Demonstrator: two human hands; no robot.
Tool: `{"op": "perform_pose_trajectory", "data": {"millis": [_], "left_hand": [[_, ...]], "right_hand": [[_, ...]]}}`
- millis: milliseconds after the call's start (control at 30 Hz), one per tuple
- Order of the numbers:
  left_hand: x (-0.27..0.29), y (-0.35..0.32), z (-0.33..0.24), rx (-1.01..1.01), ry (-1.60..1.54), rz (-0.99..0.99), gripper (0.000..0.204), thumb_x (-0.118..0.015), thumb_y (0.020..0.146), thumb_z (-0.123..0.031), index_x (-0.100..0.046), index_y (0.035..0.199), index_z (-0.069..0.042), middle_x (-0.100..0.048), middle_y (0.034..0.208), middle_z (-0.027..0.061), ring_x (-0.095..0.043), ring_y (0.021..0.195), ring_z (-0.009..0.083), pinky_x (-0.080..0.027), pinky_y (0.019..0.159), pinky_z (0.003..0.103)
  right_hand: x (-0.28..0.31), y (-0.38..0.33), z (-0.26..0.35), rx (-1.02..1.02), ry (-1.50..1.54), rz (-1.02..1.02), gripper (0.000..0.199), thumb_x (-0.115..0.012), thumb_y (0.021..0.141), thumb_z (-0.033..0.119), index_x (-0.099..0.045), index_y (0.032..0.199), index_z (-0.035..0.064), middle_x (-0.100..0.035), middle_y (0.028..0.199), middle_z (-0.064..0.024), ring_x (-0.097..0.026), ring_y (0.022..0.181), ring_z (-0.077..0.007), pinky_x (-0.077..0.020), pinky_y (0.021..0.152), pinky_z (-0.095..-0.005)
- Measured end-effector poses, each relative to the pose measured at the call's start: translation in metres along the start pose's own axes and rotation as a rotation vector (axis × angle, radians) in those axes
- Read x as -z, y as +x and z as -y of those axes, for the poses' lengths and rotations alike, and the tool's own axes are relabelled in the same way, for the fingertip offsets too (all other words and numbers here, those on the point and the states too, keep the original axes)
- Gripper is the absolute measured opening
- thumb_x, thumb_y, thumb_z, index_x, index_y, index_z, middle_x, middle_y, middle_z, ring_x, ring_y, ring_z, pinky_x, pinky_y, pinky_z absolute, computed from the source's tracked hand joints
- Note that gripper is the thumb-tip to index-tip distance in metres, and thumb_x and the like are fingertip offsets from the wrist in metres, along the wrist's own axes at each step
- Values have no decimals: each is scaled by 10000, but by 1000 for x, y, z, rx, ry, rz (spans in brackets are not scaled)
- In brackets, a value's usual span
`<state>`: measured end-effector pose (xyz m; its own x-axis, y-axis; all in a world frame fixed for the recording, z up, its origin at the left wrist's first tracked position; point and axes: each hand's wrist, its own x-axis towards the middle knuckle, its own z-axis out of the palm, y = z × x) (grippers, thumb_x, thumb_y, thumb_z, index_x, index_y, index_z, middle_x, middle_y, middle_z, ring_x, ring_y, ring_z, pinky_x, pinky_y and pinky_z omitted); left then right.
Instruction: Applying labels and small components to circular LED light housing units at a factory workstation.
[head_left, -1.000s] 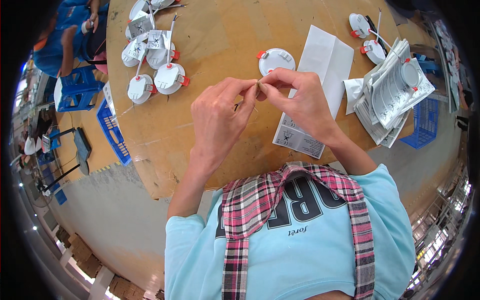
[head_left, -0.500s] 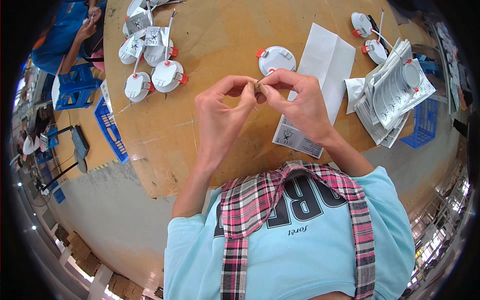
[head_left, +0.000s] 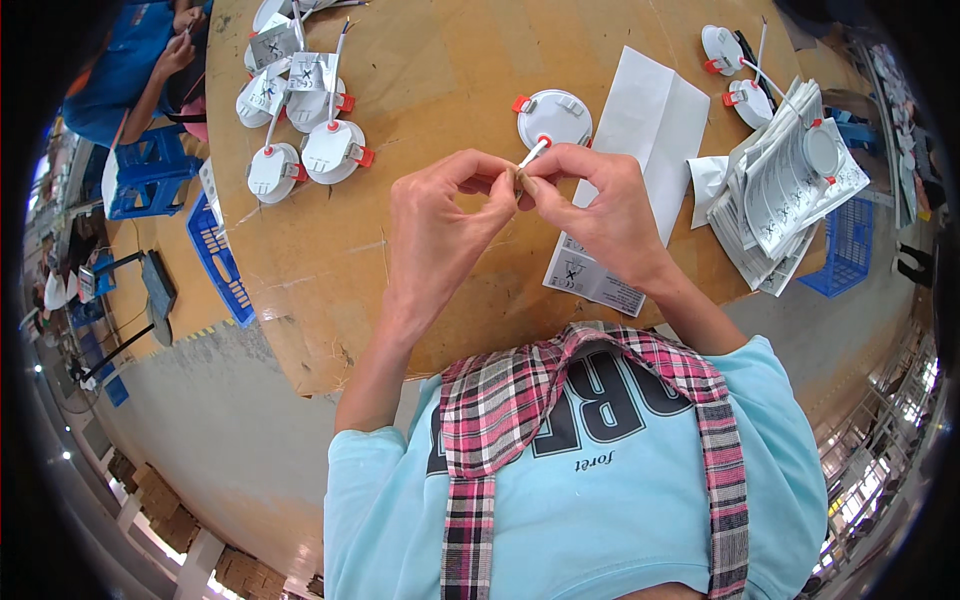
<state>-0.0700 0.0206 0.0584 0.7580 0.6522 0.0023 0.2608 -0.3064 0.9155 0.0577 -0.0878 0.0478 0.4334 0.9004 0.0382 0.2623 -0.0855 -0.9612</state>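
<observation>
A round white downlight [head_left: 556, 112] with red-tipped spring clips lies on the table just beyond my hands. Its short white cable [head_left: 534, 154] runs from a red grommet toward my fingertips. My left hand [head_left: 445, 220] is closed in a pinch at the cable's end, thumb against forefinger. Right beside it, my right hand [head_left: 610, 205] pinches the same end, and the fingertips of both hands meet. The wire tips between them are mostly hidden. Under my right forearm lies a folded white instruction sheet [head_left: 640, 110].
Several more downlights [head_left: 330, 150] with cables and paper tags stand at the far left. A stack of printed sheets [head_left: 765, 200] with one lamp on it is at the right. Blue plastic baskets [head_left: 222, 262] flank the table [head_left: 330, 290]. Another person [head_left: 135, 75] sits far left.
The white cable now shows between the lamp and my fingers, where it was hidden before. Both hands stay pinched together, with only a slight shift of the fingertips.
</observation>
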Motion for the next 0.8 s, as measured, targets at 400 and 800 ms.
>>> {"op": "perform_pose_trajectory", "data": {"millis": [400, 800], "left_hand": [[2, 1, 14, 223, -578, 46, 197, -604, 883, -134, -696, 911, 38, -696, 775, 60, -652, 730, 104, -516, 678, 237], [2, -2, 5, 24, -84, 38, 130, -639, 850, -73, -699, 907, 27, -701, 787, 57, -648, 727, 95, -508, 664, 244]], "right_hand": [[7, 0, 2, -255, 389, 69, 144, -557, 888, 49, -641, 929, -61, -680, 809, -88, -660, 777, -137, -525, 764, -246], [1, -3, 3, -204, 150, 41, 133, -573, 880, 61, -656, 903, -39, -680, 766, -70, -651, 759, -129, -494, 749, -260]]}}
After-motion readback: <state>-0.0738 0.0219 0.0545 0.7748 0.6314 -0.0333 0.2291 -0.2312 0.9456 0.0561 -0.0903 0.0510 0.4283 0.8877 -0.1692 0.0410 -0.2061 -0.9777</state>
